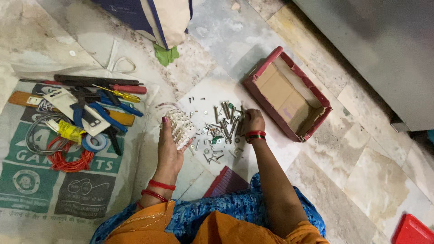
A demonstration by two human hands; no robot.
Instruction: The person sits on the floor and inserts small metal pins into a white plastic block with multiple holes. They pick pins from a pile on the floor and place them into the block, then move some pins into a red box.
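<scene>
Left hand is open flat, palm up, w/ a white plastic strip of small screw-terminal blocks resting on its fingers. Right hand is curled loosely on a scattered pile of small silver metal screws & bolts on the floor; can't tell if it grips any. An open red cardboard box sits just beside it.

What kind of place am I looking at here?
Probably a home floor used as a makeshift work spot: worn stone floor tiles, hand tools laid on a sack, and loose screws beside an open cardboard box.
</scene>
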